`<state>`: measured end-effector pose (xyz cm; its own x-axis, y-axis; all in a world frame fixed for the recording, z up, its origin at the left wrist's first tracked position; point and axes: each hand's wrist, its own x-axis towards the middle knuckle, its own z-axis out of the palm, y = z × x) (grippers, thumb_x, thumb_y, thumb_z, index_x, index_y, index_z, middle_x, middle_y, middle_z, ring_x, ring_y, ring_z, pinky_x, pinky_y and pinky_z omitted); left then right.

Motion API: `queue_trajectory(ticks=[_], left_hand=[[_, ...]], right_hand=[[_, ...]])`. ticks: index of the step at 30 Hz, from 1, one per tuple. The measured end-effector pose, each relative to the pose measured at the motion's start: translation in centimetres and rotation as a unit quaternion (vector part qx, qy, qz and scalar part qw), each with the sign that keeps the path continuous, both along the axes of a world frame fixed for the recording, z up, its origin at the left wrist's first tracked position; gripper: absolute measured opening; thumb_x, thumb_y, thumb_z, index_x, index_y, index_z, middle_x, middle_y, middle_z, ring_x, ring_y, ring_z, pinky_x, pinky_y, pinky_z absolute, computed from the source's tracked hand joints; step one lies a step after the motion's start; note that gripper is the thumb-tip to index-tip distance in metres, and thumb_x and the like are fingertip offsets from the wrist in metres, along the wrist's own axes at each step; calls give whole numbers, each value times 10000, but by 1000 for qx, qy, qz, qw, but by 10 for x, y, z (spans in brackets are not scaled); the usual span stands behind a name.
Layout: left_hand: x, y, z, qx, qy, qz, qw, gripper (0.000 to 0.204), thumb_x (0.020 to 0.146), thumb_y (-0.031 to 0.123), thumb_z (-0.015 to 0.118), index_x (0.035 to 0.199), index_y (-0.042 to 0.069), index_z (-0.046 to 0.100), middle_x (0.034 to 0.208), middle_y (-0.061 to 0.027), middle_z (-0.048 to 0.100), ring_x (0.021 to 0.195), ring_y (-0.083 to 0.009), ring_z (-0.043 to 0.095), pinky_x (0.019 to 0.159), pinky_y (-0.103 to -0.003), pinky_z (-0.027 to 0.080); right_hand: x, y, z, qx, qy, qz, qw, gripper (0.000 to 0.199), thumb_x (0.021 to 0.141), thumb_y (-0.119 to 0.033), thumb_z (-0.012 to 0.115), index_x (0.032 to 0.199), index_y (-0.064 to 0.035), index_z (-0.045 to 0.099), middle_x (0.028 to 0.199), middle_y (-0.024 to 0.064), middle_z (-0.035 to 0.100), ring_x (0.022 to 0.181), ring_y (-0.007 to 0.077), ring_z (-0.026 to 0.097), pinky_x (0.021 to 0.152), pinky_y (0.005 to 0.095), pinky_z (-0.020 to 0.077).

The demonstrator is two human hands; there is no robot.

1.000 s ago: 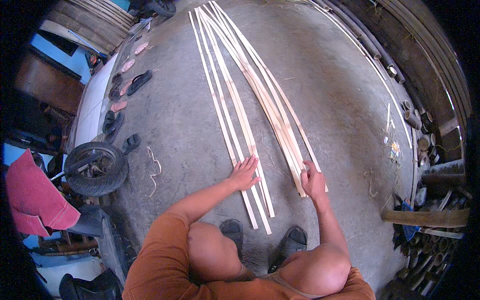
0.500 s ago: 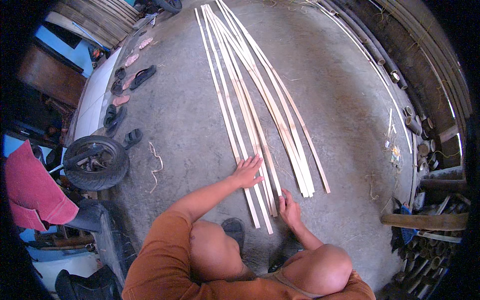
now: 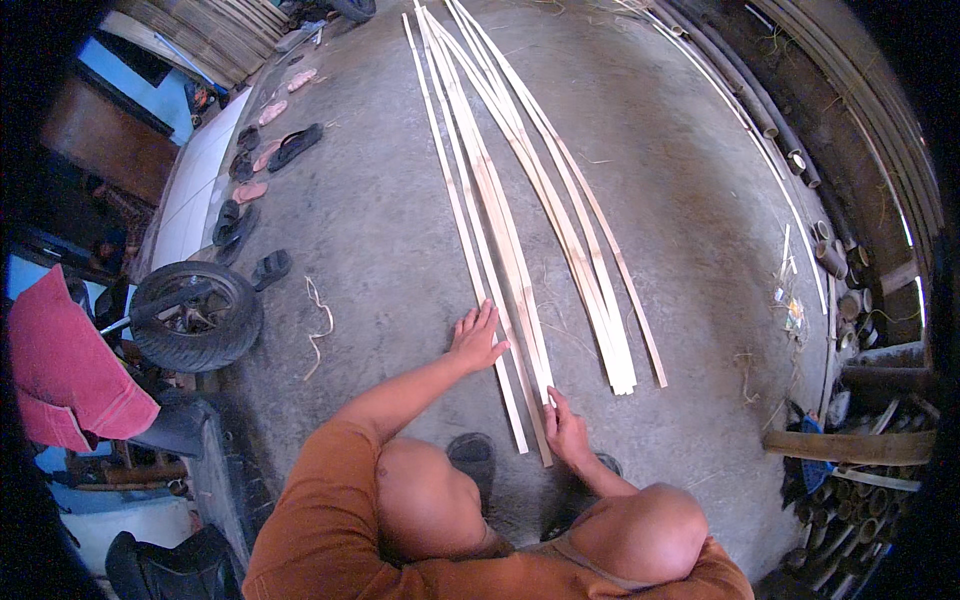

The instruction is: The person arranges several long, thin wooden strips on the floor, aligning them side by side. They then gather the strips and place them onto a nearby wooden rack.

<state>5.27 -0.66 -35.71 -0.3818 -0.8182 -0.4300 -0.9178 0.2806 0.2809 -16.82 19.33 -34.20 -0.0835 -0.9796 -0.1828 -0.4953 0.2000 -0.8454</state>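
Observation:
Long pale bamboo strips (image 3: pixel 462 215) run away from me along the concrete floor, fanning apart toward my end. My left hand (image 3: pixel 476 338) lies with fingers spread on the left strips, palm down. To its right, my right hand (image 3: pixel 566 424) has its fingers and thumb closed at the near end of the middle strips (image 3: pixel 518 290); its fingertips partly hide that end. Two strip ends reach closer to my feet, left of the right hand. Farther right, another group of strips (image 3: pixel 603 340) lies apart from both hands, with its near ends side by side.
Sandals (image 3: pixel 296 146) line the left side by a white tiled step (image 3: pixel 195 200). A scooter wheel (image 3: pixel 195 315) stands near left, beside a red cloth (image 3: pixel 75 360). Bamboo poles (image 3: pixel 745 100) and cut tubes (image 3: pixel 830 260) lie along the right, with a wooden beam (image 3: pixel 850 446) nearer.
My left hand has slid left, off the middle strips and onto the left ones. The middle strips' near ends now lie closer together at my right hand, which has shifted slightly.

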Motion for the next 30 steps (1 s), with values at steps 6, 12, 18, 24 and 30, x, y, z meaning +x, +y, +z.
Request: queue_trajectory(ticks=[6,12,18,24,30], left_hand=[[0,5,5,11,-17,-27,999,961,922,628,540,1581,23,189,1668,-204,74,1486,-447,208,1169,-606,199],[-19,6,16,23,-55,14,998,1040,869,615,629,1581,16,164,1667,-200,61,1506,-415,156,1189,-601,145],[-25,8,12,25,-46,52,997,1066,841,523,690,1594,39,112,1663,-216,30,1506,-418,131,1187,-597,142],[-24,12,9,-4,-13,-3,1000,1037,803,373,723,1615,162,114,1667,-200,31,1511,-432,116,1184,-614,141],[-26,7,2,-24,4,-84,996,863,917,397,585,1614,153,139,1678,-176,52,1533,-417,80,1203,-603,120]], right_hand=[[17,-4,-3,-21,-16,-34,999,417,1005,-215,548,1420,-171,526,802,245,682,711,442,679,640,519,529],[13,-27,-3,-6,115,86,990,525,939,-156,586,1457,-181,503,841,227,697,714,407,687,672,522,521],[6,-40,-6,-29,227,135,964,567,880,-134,606,1441,-150,522,866,165,714,754,313,699,770,488,485],[-7,-48,-2,-79,292,152,941,491,871,-152,626,1358,-137,568,873,123,663,742,324,668,765,501,462],[-80,-87,4,-43,316,-10,948,298,877,-211,698,1116,-65,596,1001,176,619,896,378,637,731,498,524]])
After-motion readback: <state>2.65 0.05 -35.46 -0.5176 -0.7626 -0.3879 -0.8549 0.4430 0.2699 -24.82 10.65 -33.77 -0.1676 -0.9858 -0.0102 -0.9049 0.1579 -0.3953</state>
